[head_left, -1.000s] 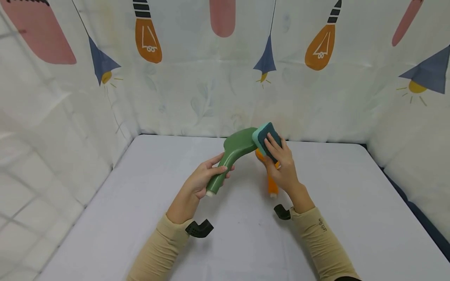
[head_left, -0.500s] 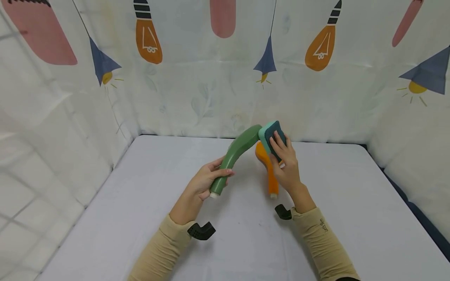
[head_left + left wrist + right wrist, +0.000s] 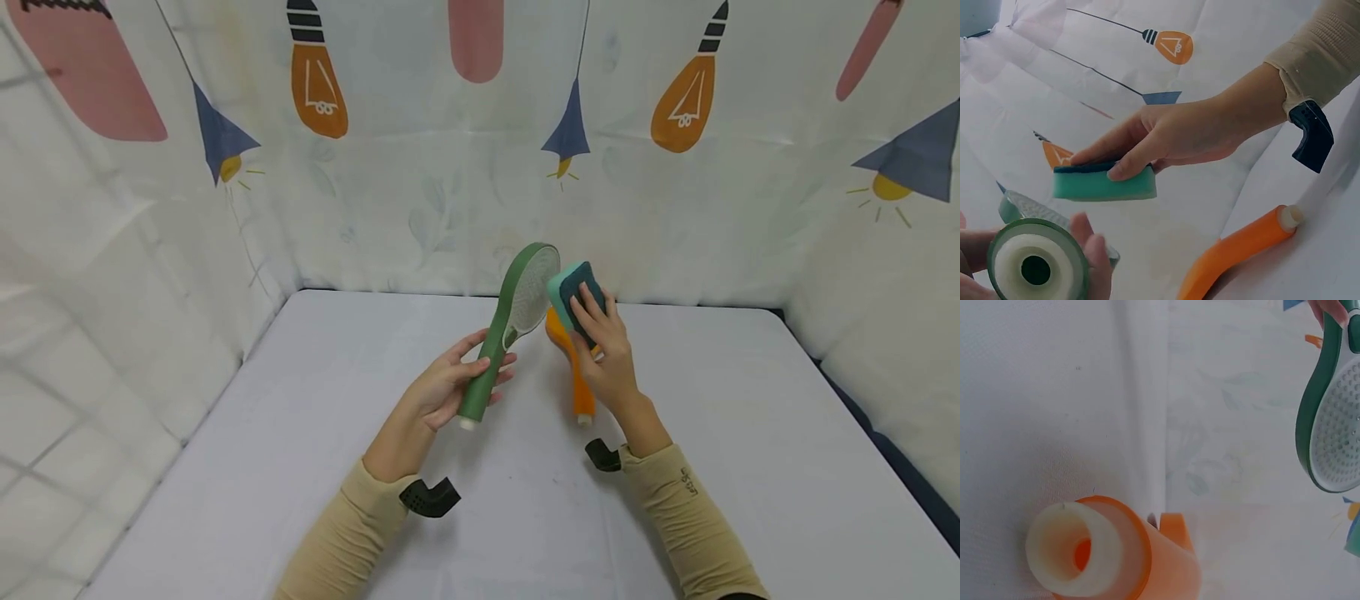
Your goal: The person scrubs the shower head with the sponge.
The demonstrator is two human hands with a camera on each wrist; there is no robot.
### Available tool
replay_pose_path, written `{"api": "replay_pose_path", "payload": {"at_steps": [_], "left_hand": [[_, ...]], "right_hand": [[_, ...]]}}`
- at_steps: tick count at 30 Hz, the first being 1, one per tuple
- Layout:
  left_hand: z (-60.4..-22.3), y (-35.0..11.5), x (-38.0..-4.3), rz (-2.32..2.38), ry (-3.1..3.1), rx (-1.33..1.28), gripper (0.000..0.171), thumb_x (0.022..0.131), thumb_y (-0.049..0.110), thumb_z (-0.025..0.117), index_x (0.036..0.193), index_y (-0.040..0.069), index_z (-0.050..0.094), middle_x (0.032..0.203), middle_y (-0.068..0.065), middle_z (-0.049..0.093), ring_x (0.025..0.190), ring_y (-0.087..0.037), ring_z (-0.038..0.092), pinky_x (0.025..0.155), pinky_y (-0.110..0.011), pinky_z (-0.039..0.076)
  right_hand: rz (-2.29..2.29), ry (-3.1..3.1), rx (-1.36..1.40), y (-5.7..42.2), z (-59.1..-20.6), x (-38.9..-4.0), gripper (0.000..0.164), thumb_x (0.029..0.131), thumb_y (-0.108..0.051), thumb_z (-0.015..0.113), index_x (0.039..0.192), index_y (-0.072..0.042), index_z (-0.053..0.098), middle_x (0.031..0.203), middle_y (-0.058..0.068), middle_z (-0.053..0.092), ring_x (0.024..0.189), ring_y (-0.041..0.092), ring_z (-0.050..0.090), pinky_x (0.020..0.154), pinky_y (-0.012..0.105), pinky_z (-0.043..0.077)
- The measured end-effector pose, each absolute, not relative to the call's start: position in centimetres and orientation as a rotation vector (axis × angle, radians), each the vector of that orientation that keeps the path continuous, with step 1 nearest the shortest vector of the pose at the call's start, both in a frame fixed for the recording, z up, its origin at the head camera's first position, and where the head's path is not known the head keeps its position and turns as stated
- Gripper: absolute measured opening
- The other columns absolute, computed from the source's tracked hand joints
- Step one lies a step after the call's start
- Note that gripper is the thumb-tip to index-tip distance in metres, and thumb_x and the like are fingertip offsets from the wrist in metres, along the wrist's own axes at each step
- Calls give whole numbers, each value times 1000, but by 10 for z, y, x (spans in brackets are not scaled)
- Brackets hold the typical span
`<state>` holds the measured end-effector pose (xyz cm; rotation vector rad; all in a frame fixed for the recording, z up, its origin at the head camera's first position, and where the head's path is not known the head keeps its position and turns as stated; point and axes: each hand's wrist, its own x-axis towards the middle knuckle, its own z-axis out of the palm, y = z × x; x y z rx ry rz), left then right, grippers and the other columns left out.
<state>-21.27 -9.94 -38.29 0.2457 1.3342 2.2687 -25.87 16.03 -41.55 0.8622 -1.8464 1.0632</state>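
My left hand (image 3: 450, 383) grips the handle of a green shower head (image 3: 513, 308), raised above the table, its pale nozzle face turned to the right. In the left wrist view the open end of its handle (image 3: 1036, 269) faces the camera. My right hand (image 3: 611, 354) pinches a two-layer sponge (image 3: 576, 302), dark teal on one side and light mint on the other, just right of the nozzle face. An orange shower head (image 3: 582, 387) lies on the table below the sponge, partly hidden by the right hand. Dotted nozzles (image 3: 1341, 425) show in the right wrist view.
A white-covered table (image 3: 337, 400) spreads under both arms. Behind it hangs a white cloth wall (image 3: 420, 208) printed with lamps and bulbs. A black wrist mount (image 3: 430, 497) sticks out from the left sleeve, another mount (image 3: 602, 455) from the right one.
The left hand has rolled the green shower head from its smooth back round to its nozzle face, its head rising. The sponge, earlier against the shower head's edge, has shifted slightly right.
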Motion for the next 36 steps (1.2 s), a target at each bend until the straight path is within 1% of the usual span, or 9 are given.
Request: {"api": "replay_pose_path", "payload": {"at_steps": [6, 9, 12, 15, 19, 22, 26, 30, 36], "left_hand": [[-383, -96, -212, 2293, 1191, 164, 55, 108, 2, 38, 160, 6, 24, 121, -12, 63, 79, -10, 63, 63, -22, 54], [-386, -94, -211, 2269, 1243, 160, 57, 106, 0, 43, 160, 5, 26, 119, -10, 65, 76, -9, 63, 62, -21, 53], [-388, -92, -211, 2250, 1313, 147, 59, 104, -2, 47, 160, 5, 28, 123, -10, 63, 79, -9, 64, 62, -20, 54], [-389, -93, -212, 2237, 1364, 162, 60, 104, -1, 48, 161, 4, 28, 137, -15, 54, 88, -13, 68, 64, -21, 55], [-389, -94, -213, 2209, 1443, 231, 62, 104, -2, 48, 162, 5, 27, 151, -25, 41, 101, -16, 70, 70, -25, 58], [-390, -95, -215, 2200, 1489, 255, 71, 102, -6, 50, 164, 12, 23, 150, -31, 42, 101, -17, 70, 72, -29, 59], [-391, -94, -215, 2191, 1520, 263, 79, 100, -9, 51, 165, 20, 17, 147, -34, 44, 100, -20, 70, 71, -31, 58], [-392, -93, -214, 2183, 1549, 290, 77, 100, -9, 51, 165, 18, 19, 145, -36, 44, 98, -20, 70, 70, -30, 58], [-392, -92, -213, 2173, 1585, 327, 73, 101, -7, 52, 164, 13, 23, 142, -38, 47, 94, -18, 71, 68, -27, 57]], "right_hand": [[1089, -1884, 854, 159, -417, -258, 57, 83, 24, 68, 137, 10, 58, 147, 31, 47, 143, 56, 30, 113, 71, 21], [1120, -1949, 833, 158, -419, -257, 59, 85, 19, 70, 141, 9, 55, 153, 28, 42, 146, 53, 25, 111, 71, 23], [1129, -1981, 842, 157, -420, -256, 60, 86, 17, 70, 143, 9, 52, 156, 27, 38, 147, 52, 23, 113, 69, 23], [1097, -1977, 856, 156, -420, -257, 59, 86, 17, 69, 142, 11, 53, 155, 28, 38, 146, 51, 27, 116, 66, 20], [1004, -1985, 828, 153, -419, -256, 59, 84, 11, 74, 140, 10, 55, 154, 29, 39, 143, 54, 30, 112, 68, 26], [944, -1985, 803, 150, -418, -254, 59, 83, 7, 77, 139, 8, 58, 152, 29, 42, 141, 59, 29, 106, 73, 30], [901, -1973, 808, 148, -418, -255, 56, 83, 8, 77, 137, 7, 60, 150, 29, 45, 139, 63, 30, 105, 77, 27], [888, -1962, 821, 148, -419, -256, 55, 82, 8, 77, 136, 7, 62, 149, 28, 47, 138, 62, 33, 104, 77, 28], [829, -1947, 946, 147, -417, -255, 53, 78, 8, 78, 129, 6, 67, 146, 27, 51, 134, 61, 39, 99, 75, 37]]}}
